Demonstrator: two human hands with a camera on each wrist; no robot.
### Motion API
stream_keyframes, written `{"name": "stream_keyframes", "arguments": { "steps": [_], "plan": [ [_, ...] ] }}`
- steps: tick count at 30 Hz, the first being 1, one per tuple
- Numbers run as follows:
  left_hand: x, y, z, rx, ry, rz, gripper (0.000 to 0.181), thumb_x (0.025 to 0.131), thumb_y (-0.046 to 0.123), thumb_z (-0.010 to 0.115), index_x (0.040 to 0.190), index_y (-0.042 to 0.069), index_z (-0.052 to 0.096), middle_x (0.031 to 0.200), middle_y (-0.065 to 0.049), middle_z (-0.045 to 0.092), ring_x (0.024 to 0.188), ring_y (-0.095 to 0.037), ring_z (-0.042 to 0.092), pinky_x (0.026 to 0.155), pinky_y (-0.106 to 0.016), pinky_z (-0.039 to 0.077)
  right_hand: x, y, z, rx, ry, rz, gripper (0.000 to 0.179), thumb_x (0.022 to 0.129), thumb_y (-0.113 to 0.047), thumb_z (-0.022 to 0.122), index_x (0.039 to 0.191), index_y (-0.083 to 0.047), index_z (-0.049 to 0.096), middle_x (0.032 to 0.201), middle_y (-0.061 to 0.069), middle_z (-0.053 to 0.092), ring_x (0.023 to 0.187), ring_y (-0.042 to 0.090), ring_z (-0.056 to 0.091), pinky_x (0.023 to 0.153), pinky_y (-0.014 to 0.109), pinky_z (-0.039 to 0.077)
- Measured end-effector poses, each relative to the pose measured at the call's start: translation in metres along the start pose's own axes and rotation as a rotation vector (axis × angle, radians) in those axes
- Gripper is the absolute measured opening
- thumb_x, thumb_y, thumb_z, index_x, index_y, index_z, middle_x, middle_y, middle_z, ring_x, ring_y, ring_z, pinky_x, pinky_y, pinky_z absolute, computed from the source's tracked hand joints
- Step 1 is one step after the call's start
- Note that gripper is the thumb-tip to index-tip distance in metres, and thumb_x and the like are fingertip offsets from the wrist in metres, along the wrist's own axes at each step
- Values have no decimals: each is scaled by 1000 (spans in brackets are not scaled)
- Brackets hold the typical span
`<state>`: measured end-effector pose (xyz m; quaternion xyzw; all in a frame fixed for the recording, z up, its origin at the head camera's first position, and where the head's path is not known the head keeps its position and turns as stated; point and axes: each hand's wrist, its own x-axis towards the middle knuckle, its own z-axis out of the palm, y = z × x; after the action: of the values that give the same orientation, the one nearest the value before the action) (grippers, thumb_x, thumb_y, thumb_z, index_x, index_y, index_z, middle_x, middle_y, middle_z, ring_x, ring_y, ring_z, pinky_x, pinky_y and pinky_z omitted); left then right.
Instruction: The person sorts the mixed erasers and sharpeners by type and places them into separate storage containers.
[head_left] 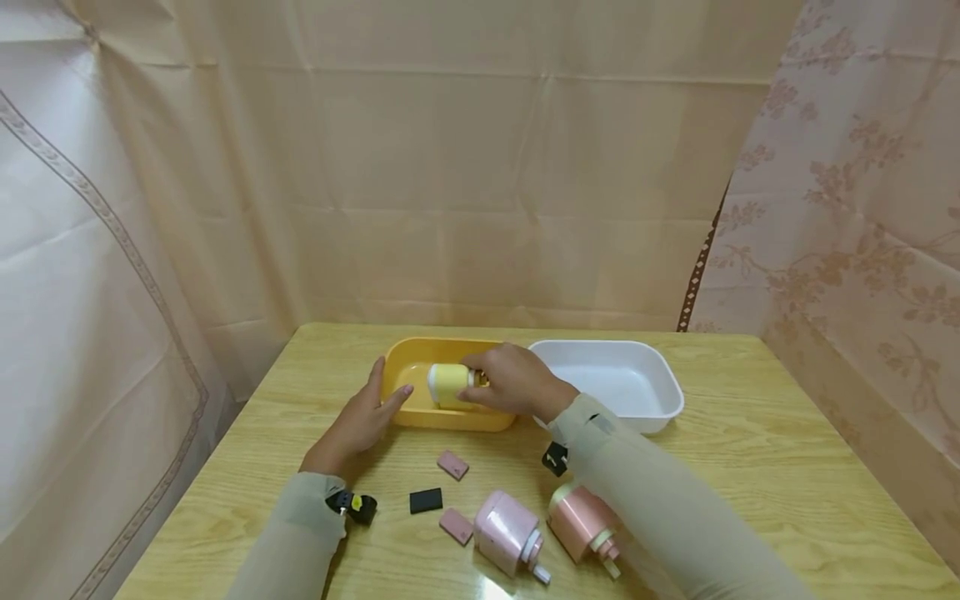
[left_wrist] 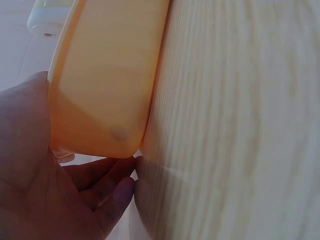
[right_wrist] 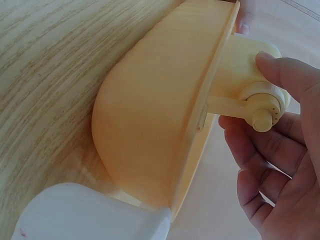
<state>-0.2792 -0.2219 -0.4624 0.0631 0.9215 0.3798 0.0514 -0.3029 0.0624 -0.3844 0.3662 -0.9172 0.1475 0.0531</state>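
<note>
A yellow pump bottle [head_left: 452, 385] lies on its side at the rim of the yellow tub [head_left: 450, 419], base to the left. My right hand [head_left: 519, 382] grips it near the pump end; the thumb and the pump head [right_wrist: 262, 112] show in the right wrist view. At the tub's left end my left hand [head_left: 367, 417] holds the wall, thumb over the rim and fingers [left_wrist: 117, 192] curled against the outside. On the table nearer me are a pale pink pump bottle [head_left: 504, 529] and a deeper pink pump bottle [head_left: 579, 518], both lying down.
To the right of the yellow tub stands a white tub [head_left: 637, 408]. In front of the tubs lie a black rectangular block [head_left: 426, 501] and two small pink blocks, one farther [head_left: 453, 465] and one nearer [head_left: 456, 527]. Curtains hang behind the wooden table [head_left: 750, 467].
</note>
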Motion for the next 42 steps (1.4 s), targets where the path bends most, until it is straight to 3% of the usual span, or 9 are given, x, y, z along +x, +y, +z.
{"name": "stream_keyframes", "arguments": {
  "steps": [15,42],
  "plan": [
    [-1,3,0,1,2,5,104,100,75,35,165,10,-13,173,-21,5,157,-44,17,126,-60,14,0,-2,5,11,15,-32,41,91,-50,77,118,-18,77,84,-12,70,66,6,58,59,23,48],
    [1,-2,1,-3,7,21,103,100,75,36,165,12,-13,172,-22,10,155,-46,22,125,-61,18,1,-4,15,-35,24,-58,48,91,-51,76,125,-18,76,94,-8,76,69,6,58,64,23,49]
  ]
}}
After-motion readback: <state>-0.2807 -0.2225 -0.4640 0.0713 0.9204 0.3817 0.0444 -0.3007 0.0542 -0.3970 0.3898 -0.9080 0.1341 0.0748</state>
